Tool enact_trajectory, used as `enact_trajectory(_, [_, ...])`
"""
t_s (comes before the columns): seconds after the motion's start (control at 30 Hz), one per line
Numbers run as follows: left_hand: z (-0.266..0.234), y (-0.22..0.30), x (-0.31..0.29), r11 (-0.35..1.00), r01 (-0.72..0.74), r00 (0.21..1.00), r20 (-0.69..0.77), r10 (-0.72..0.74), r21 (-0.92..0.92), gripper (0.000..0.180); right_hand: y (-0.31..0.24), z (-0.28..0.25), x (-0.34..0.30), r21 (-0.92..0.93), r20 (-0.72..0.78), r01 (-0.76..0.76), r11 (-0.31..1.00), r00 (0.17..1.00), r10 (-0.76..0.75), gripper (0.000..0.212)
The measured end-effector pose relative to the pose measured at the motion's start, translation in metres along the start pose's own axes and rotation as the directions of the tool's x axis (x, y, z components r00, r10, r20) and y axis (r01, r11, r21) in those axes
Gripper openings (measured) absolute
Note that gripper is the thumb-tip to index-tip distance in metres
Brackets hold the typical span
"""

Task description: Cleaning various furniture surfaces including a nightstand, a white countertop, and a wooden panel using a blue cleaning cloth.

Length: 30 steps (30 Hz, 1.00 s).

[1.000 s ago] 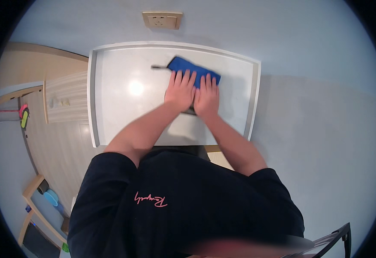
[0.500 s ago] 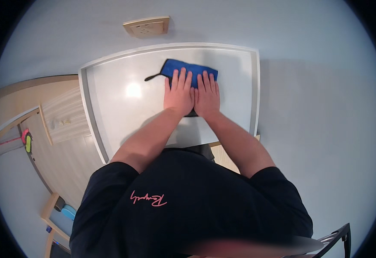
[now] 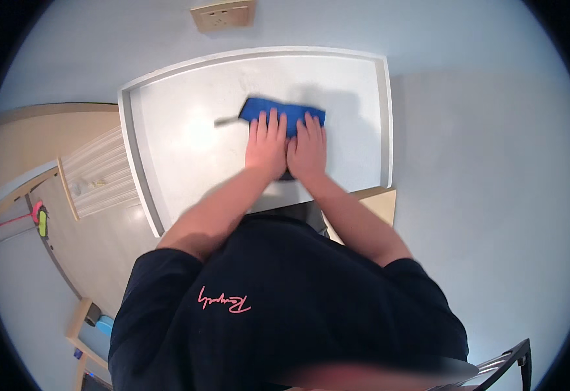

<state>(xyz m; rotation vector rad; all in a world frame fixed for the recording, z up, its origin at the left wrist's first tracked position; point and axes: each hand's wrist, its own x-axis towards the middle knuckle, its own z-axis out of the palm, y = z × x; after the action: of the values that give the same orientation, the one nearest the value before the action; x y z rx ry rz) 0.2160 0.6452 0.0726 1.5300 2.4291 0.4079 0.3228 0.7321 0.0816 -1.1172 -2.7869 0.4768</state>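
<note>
Hands: I see my left hand [image 3: 266,144] and right hand [image 3: 307,150] side by side, touching, both flat on a blue cloth [image 3: 283,112].
Fingers: spread out straight and pressing down; nothing is gripped.
Cloth: it lies near the middle of the white table [image 3: 167,143], toward its far edge, partly hidden under my palms.
Table: it has a raised rim.
Wall: a beige socket plate [image 3: 223,14] sits beyond the table.

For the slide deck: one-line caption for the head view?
Both hands, left and right, press flat side by side on a blue cloth on a white rimmed table.
</note>
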Motion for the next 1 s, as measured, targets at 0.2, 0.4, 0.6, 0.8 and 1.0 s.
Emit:
enact_trajectory(0.2, [-0.006, -0.003, -0.012, 0.992, -0.051, 0.997, -0.06, 0.044, -0.111, 0.06, -0.005, 0.004, -0.004, 0.062, -0.059, 0.043, 0.997, 0.997, -0.039, 0.051])
enact_trajectory(0.4, [-0.011, -0.006, 0.032, 0.998, -0.002, 1.0, 0.027, 0.0, 0.056, 0.064, 0.004, 0.005, 0.043, -0.011, -0.03, 0.06, 0.998, 0.998, -0.061, 0.055])
enact_trajectory(0.6, [-0.01, -0.008, 0.074, 0.994, -0.026, 0.999, 0.035, 0.022, 0.107, 0.064, 0.02, 0.008, 0.087, -0.092, -0.031, 0.021, 0.996, 0.999, -0.024, 0.055])
enact_trajectory(0.8, [0.005, -0.021, 0.112, 0.998, 0.017, 0.993, -0.121, -0.011, 0.052, 0.063, 0.02, 0.013, 0.126, -0.001, -0.142, 0.012, 1.0, 0.99, -0.012, 0.053])
enact_trajectory(1.0, [0.013, -0.008, 0.085, 0.993, -0.076, 0.995, -0.062, 0.082, 0.092, 0.065, 0.025, 0.02, 0.078, 0.01, -0.35, 0.039, 0.999, 0.936, -0.033, 0.047])
